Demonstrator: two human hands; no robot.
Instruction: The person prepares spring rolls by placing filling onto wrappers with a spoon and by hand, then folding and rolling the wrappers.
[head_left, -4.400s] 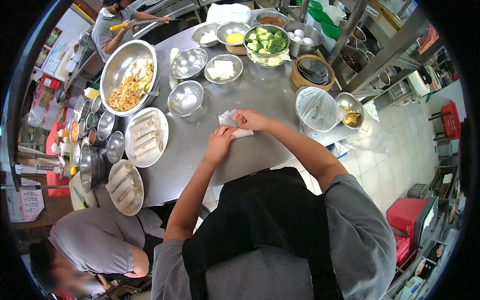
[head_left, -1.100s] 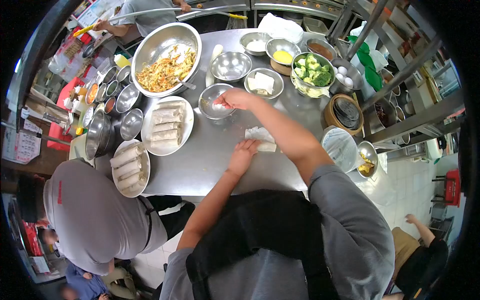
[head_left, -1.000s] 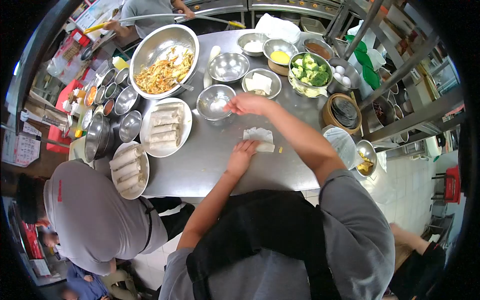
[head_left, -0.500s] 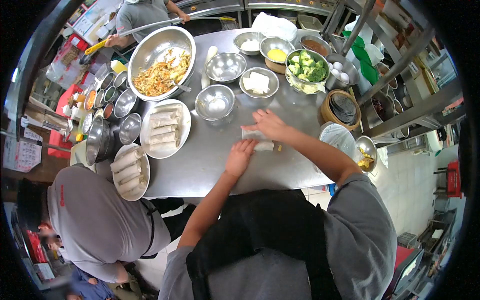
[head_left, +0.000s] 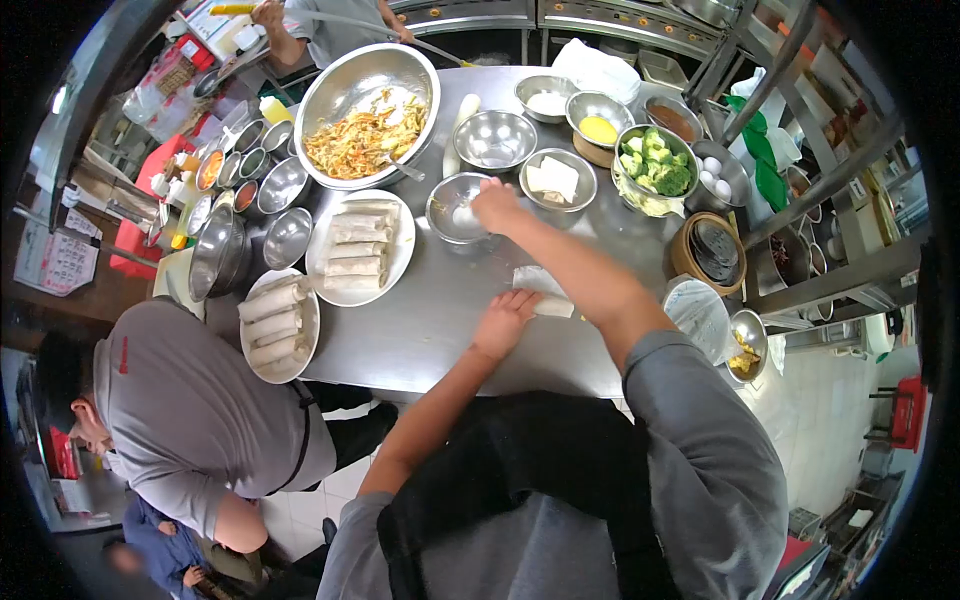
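On the steel table, my left hand (head_left: 506, 320) presses its closed fingers on the left end of a partly rolled white wrapper (head_left: 553, 305), with a flat flap spread behind the roll. My right hand (head_left: 494, 207) is at the right edge of a small steel bowl (head_left: 446, 213) that holds a little whitish stuff. Its fingers are bunched together, and their tips are too unclear to show what they hold. Finished rolls lie on an oval plate (head_left: 399, 262) and on a second plate (head_left: 313, 343) to the left.
A large bowl of shredded filling (head_left: 350, 145) stands back left. Bowls of white blocks (head_left: 556, 181), yellow liquid (head_left: 598, 129), broccoli (head_left: 655, 162) and eggs (head_left: 712, 178) stand behind, with a bamboo steamer (head_left: 708, 252) at right. A co-worker (head_left: 215, 410) bends at left; another person (head_left: 345, 35) holds a long pole.
My right hand has left the wrapper flap and moved back and left to the small bowl. My left hand stays on the roll. The whole view has shifted slightly.
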